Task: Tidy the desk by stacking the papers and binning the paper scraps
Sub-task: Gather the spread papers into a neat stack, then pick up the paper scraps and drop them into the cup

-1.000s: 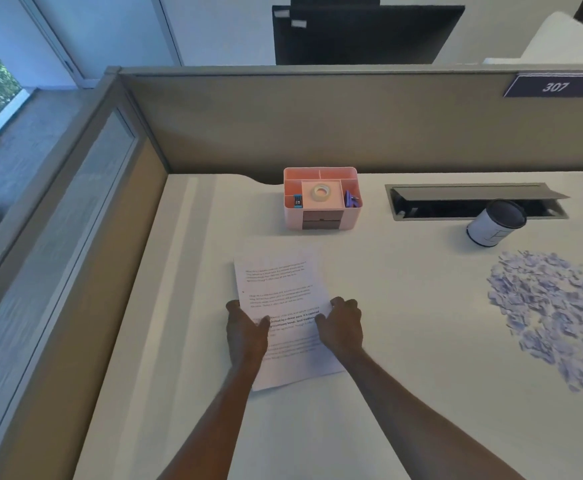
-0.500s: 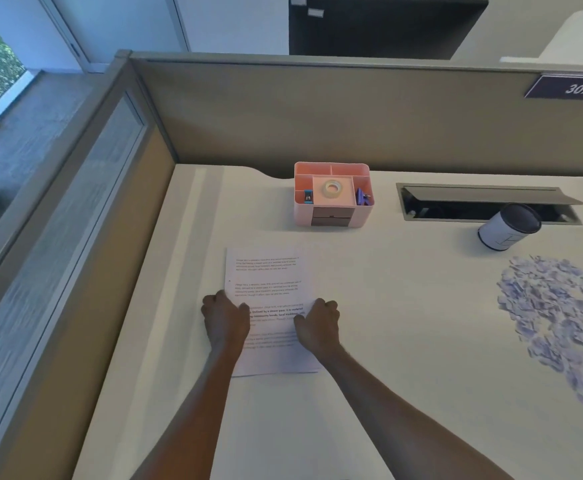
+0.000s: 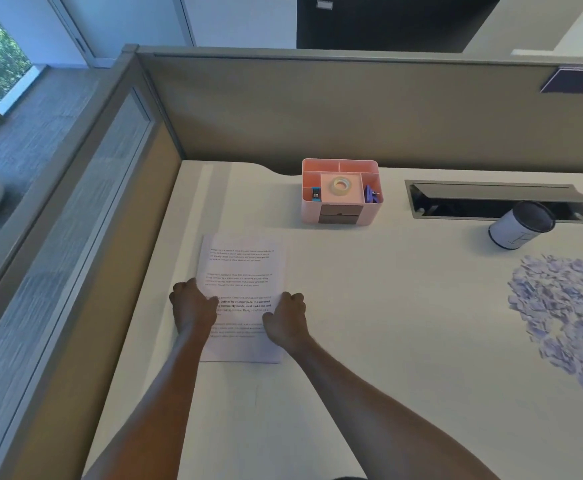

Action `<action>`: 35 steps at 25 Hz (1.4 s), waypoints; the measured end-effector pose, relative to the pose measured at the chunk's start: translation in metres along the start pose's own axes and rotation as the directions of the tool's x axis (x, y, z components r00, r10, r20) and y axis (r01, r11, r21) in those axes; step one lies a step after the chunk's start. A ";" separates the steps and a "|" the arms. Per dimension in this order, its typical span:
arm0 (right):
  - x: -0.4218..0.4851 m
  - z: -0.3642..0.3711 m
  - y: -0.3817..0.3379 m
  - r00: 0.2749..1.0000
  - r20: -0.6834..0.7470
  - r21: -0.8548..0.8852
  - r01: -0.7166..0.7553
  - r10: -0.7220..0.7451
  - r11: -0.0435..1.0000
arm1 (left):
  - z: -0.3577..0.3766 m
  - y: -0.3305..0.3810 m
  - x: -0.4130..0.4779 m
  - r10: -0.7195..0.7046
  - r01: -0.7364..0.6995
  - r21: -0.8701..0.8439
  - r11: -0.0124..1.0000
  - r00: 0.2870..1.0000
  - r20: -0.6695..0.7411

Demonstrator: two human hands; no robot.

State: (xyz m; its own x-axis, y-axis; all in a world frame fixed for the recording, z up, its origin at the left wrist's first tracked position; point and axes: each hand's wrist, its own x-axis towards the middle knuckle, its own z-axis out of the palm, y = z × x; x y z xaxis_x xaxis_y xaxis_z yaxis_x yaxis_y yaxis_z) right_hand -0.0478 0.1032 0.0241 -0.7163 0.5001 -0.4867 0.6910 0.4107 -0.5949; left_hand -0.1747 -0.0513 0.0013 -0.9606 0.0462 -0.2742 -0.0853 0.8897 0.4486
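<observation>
A stack of printed white papers (image 3: 241, 268) lies flat on the left part of the pale desk (image 3: 387, 323), its edges squared. My left hand (image 3: 193, 306) grips the stack's left edge with curled fingers. My right hand (image 3: 286, 318) grips the right edge the same way. Far to the right, a spread heap of pale purple paper scraps (image 3: 567, 313) lies on the desk. Just behind the scraps stands a small white cylindrical bin (image 3: 515, 232) with a dark open mouth, tilted toward me.
A pink desk organiser (image 3: 340, 194) holding a tape roll and clips stands behind the papers. An open cable slot (image 3: 490, 200) is cut into the desk at the back right. Partition walls (image 3: 317, 109) close the back and left sides.
Both hands have slid the paper stack leftward on the desk and turned it straighter. The view has shifted, so the scraps sit further right.
</observation>
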 end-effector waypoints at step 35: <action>-0.050 -0.181 0.225 0.913 -0.251 -0.524 0.152 -0.322 0.838 | 0.143 0.152 -0.205 0.549 -0.548 0.038 0.836 0.834 -0.062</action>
State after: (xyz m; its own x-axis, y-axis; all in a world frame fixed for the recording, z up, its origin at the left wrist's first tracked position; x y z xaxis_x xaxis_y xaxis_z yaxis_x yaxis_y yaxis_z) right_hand 0.1611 0.3086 0.0297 -0.8520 0.5154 -0.0917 0.5214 0.8198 -0.2368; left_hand 0.0469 0.1391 0.0039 -0.8640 0.4985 0.0707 0.4648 0.7357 0.4926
